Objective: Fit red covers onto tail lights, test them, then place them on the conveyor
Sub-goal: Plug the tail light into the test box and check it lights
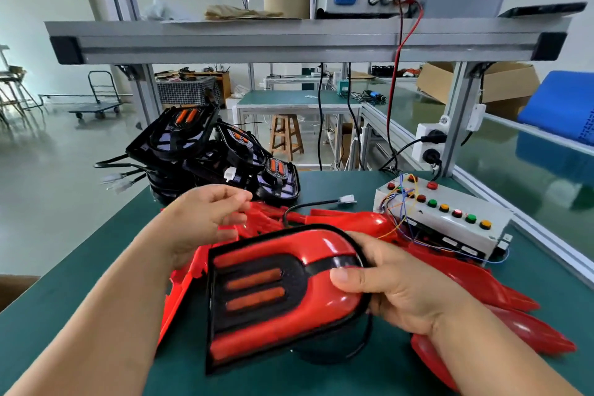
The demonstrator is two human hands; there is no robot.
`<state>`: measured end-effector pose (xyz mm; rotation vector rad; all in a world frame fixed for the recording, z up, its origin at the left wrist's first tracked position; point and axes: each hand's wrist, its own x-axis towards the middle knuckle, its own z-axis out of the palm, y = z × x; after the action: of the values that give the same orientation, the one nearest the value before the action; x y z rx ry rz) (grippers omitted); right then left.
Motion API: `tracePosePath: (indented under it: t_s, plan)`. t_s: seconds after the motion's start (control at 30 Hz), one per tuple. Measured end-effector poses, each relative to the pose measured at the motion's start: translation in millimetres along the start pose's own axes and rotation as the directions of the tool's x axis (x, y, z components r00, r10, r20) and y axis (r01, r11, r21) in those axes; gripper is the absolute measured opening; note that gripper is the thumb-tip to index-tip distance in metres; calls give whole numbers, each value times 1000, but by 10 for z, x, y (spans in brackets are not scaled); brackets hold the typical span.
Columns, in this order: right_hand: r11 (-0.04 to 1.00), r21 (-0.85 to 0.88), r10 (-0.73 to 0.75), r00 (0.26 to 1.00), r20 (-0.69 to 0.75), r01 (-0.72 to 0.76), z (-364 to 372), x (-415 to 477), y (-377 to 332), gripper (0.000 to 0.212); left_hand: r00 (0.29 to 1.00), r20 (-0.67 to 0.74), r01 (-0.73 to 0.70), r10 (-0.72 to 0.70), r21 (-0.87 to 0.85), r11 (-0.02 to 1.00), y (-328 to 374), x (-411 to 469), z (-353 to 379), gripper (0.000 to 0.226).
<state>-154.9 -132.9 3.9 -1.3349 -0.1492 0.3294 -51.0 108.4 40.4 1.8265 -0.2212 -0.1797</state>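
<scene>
So, tail light [273,296]: red cover [334,247] on, held over table [64,292], centre front
right hand [395,289]: grips its rounded end
left hand [205,219]: loose, holding nothing, just beside it
loose red covers [501,296]: beneath and right
button box [450,225]: right rear

Green table [70,292] lies open near left. Stacked tail lights [205,151] block far left; the button box [450,222] and loose red covers [530,331] crowd the right.
</scene>
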Motion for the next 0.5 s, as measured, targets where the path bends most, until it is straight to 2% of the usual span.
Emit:
tracePosePath:
  t_s: [0.07,0.13,0.23,0.27,0.33,0.43,0.5]
  plan:
    - [998,-63,24,1000,1,-24,29,10,26,62,999,43,-32,27,127,991,144,144,56,13]
    - [997,-78,25,999,31,-23,25,3,20,68,988,150,-69,24,307,949,296,303,165,12]
    - [998,-61,7,996,89,-1,-36,-19,-10,74,945,301,-85,-125,599,797,396,549,386,17]
    - [999,-51,3,995,103,3,-58,-24,-15,75,940,302,-78,-156,639,765,386,635,457,20]
    - [999,-41,1,992,125,4,-98,-15,-12,73,957,266,-107,-114,692,714,371,790,563,26]
    - [999,-46,19,992,122,-14,-152,10,12,71,967,253,-215,-9,840,499,349,988,681,32]
    - [999,-33,24,991,131,-20,-183,17,12,71,965,257,-219,-54,902,373,278,1097,773,41]
